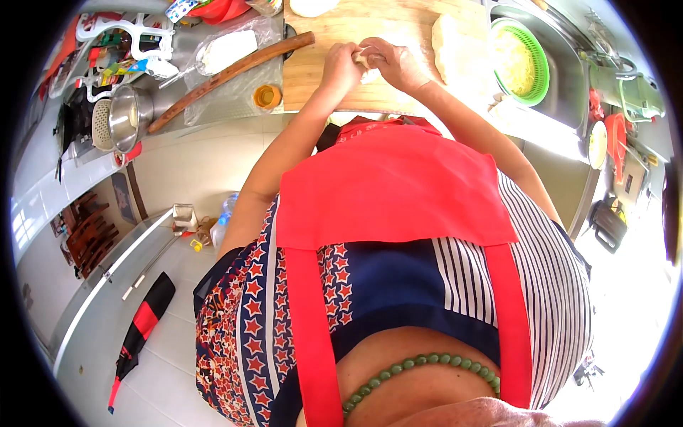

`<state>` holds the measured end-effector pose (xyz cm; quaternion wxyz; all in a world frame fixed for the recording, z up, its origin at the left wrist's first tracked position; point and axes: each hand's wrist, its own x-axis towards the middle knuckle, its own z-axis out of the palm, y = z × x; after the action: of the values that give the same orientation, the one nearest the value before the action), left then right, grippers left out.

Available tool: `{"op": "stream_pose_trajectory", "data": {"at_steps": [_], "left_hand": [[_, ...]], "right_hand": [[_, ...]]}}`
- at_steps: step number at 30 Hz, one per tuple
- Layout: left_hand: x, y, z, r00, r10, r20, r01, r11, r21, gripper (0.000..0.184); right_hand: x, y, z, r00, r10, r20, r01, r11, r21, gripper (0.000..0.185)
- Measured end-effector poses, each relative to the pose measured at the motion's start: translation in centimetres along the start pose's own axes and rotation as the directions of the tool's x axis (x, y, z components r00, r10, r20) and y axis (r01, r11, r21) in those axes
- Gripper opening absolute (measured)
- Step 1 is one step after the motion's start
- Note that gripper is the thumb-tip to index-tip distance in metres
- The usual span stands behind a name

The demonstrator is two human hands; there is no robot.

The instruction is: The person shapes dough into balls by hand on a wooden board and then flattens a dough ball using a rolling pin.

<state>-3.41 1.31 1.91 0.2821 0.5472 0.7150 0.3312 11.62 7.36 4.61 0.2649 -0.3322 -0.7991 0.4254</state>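
Observation:
Over the wooden board (pixel 313 89), my left hand (pixel 343 66) and my right hand (pixel 395 62) meet, fingers closed around a small pale piece of dough (pixel 365 69). Fingers cover most of that piece. To the right of my right hand lies a long pale roll of dough (pixel 442 50) on the board. Another whitish lump (pixel 313 6) sits at the board's far edge, partly cut off by the frame. Left of my left hand, a long wooden rolling pin (pixel 228 74) rests with its tip over the board.
A green basket (pixel 543 67) of pale shreds stands by the sink (pixel 569 43) on the right. Left of the board are a small amber bowl (pixel 267 96), a white plate or bag (pixel 229 51) and a steel pot (pixel 131 117). A closed umbrella (pixel 146 324) is lower left.

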Motion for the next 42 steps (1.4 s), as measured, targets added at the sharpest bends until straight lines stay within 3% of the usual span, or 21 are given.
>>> {"op": "stream_pose_trajectory", "data": {"at_steps": [2,5,7,10,13,16,18,19,21,22,25,27,28,31,34,35,37,40,42], "left_hand": [[0.3,0.7,-1.0,0.923,-0.248,0.295,0.357,0.838,-0.413,0.034],[0.1,0.0,-1.6,0.898,-0.242,0.367,0.435,0.616,-0.657,0.038],[0.0,0.7,-1.8,0.901,-0.276,0.335,0.427,0.703,-0.568,0.033],[0.1,-0.1,-1.3,0.917,-0.268,0.296,0.392,0.746,-0.538,0.030],[-0.1,-1.1,-0.8,0.939,-0.248,0.238,0.340,0.772,-0.537,0.029],[-0.6,-1.2,0.2,0.976,-0.205,0.074,0.217,0.898,-0.383,0.028],[-0.7,-1.2,0.8,0.994,-0.100,-0.035,0.096,0.988,-0.118,0.024],[-0.6,-1.0,0.9,0.996,-0.034,-0.080,0.036,0.999,0.024,0.022],[-0.6,-1.1,1.0,0.989,-0.020,-0.148,0.032,0.996,0.078,0.018],[-0.6,-1.2,1.0,0.984,-0.011,-0.180,0.031,0.994,0.107,0.017],[-1.1,0.2,-0.2,0.942,-0.328,0.066,0.330,0.875,-0.354,0.021],[-1.0,-0.3,0.5,0.959,-0.277,0.056,0.249,0.734,-0.632,0.023],[-0.9,-0.4,0.8,0.966,-0.254,0.045,0.201,0.631,-0.749,0.025],[0.0,-0.3,1.3,0.926,-0.319,0.200,0.283,0.237,-0.929,0.027],[0.5,-1.6,2.3,0.926,-0.257,0.275,0.351,0.325,-0.878,0.026],[0.7,-1.8,2.4,0.918,-0.284,0.276,0.379,0.426,-0.822,0.026],[0.8,-1.2,2.0,0.900,-0.336,0.276,0.431,0.607,-0.668,0.027],[1.0,0.6,1.9,0.904,-0.387,0.182,0.392,0.581,-0.713,0.036],[1.4,0.4,1.9,0.911,-0.342,0.230,0.399,0.595,-0.697,0.042]], "right_hand": [[0.0,0.0,-0.5,0.999,0.026,0.028,-0.024,0.998,-0.061,0.024],[0.1,-0.4,-0.9,0.996,0.065,0.067,-0.053,0.984,-0.170,0.028],[0.4,0.2,0.1,0.986,0.134,0.096,-0.112,0.972,-0.205,0.031],[0.5,0.5,0.7,0.993,0.113,-0.015,-0.112,0.938,-0.328,0.040],[0.1,0.3,-0.3,0.944,0.328,-0.049,-0.330,0.916,-0.229,0.050],[-0.5,3.6,-0.5,0.891,0.454,0.006,-0.452,0.889,-0.069,0.071],[-1.2,4.4,-0.2,0.853,0.521,0.039,-0.521,0.853,0.006,0.084],[-1.0,4.4,-0.2,0.824,0.554,0.119,-0.561,0.827,0.033,0.084],[0.0,3.9,0.0,0.754,0.593,0.281,-0.635,0.769,0.081,0.084],[0.3,3.3,0.2,0.768,0.593,0.243,-0.624,0.778,0.073,0.084],[0.9,2.4,0.4,0.823,0.534,0.192,-0.554,0.830,0.067,0.072],[0.6,0.8,-0.4,0.976,0.220,-0.009,-0.218,0.959,-0.181,0.059],[0.5,0.2,-0.9,0.997,0.029,-0.070,-0.051,0.944,-0.326,0.053],[-0.4,1.2,-1.6,0.970,-0.236,-0.063,0.202,0.919,-0.339,0.042],[-2.3,3.6,-1.5,0.979,-0.202,-0.025,0.185,0.934,-0.307,0.039],[-2.6,4.4,-1.6,0.979,-0.201,-0.020,0.186,0.937,-0.296,0.039],[-2.8,3.8,-2.2,0.994,-0.097,-0.046,0.088,0.982,-0.169,0.033],[-2.4,4.1,-1.8,0.965,0.199,-0.168,-0.168,0.969,0.184,0.046],[-1.7,3.2,-1.4,0.882,0.457,-0.116,-0.411,0.865,0.288,0.056]]}}
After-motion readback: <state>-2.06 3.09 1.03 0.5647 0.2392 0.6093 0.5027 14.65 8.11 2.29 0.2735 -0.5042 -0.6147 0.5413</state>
